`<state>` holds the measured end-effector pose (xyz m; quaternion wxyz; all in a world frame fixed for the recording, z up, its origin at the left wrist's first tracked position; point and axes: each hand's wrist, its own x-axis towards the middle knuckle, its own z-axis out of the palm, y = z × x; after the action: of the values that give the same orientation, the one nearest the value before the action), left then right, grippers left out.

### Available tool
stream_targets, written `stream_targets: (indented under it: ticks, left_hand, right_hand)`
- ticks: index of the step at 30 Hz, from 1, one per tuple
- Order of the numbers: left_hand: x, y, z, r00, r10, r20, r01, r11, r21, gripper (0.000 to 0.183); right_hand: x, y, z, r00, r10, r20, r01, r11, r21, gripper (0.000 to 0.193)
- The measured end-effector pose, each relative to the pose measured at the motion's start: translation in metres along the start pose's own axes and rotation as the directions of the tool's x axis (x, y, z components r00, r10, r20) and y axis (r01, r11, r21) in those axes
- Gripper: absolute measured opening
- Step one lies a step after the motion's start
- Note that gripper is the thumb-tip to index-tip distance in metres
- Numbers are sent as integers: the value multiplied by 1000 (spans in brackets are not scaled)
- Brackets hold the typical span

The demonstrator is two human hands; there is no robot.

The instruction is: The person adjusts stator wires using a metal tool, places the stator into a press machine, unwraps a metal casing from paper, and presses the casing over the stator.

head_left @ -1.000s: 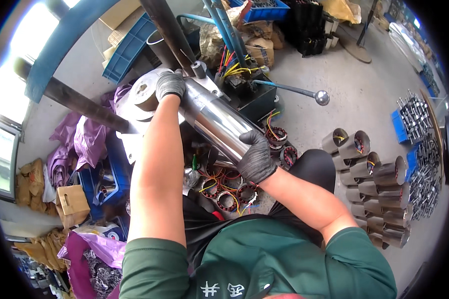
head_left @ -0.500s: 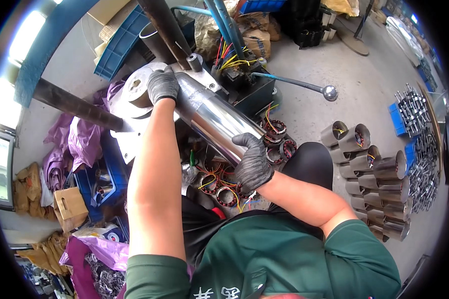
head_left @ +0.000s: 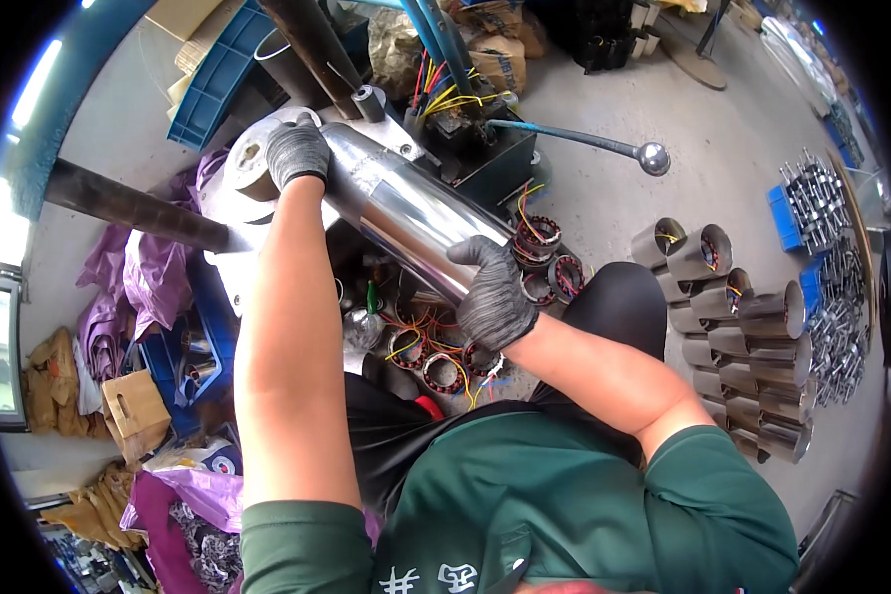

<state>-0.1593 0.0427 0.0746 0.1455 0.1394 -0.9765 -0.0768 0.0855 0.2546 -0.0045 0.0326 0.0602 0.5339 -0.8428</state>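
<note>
A shiny metal tube [head_left: 421, 218] lies slantwise in front of me, its far end against the pale metal machine plate [head_left: 394, 136]. My left hand [head_left: 298, 153], in a grey glove, has its fingers curled over the far end of the tube, beside a round metal block [head_left: 250, 170]. Its fingertips are partly hidden. My right hand [head_left: 497, 297], gloved alike, is closed around the tube's near end, thumb on top and fingers out of sight underneath. What is inside the tube does not show.
Wire-wound stator rings [head_left: 444, 373] with coloured leads lie below the tube. A ball-ended lever [head_left: 653, 158] juts right from the machine. Stacked metal sleeves [head_left: 772, 312] stand at the right, near shafts in a blue bin [head_left: 786, 228]. A thick dark post [head_left: 134, 205] crosses at left.
The whole view has shifted slightly, so hands, tube and machine appear a little farther left and up. Both hands keep their places on the tube.
</note>
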Motion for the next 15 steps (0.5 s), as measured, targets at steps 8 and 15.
stream_targets:
  ticks: [8, 15]
  left_hand:
    - [-2, 9, -9, 970, 232, 75, -242, 950, 199, 35]
    - [-13, 10, -11, 998, 34, 60, -32, 999, -41, 43]
  right_hand:
    - [-2, 10, -23, 984, -150, 99, 171, 952, -254, 21]
    - [-8, -3, -12, 941, -330, 69, 316, 791, -523, 22]
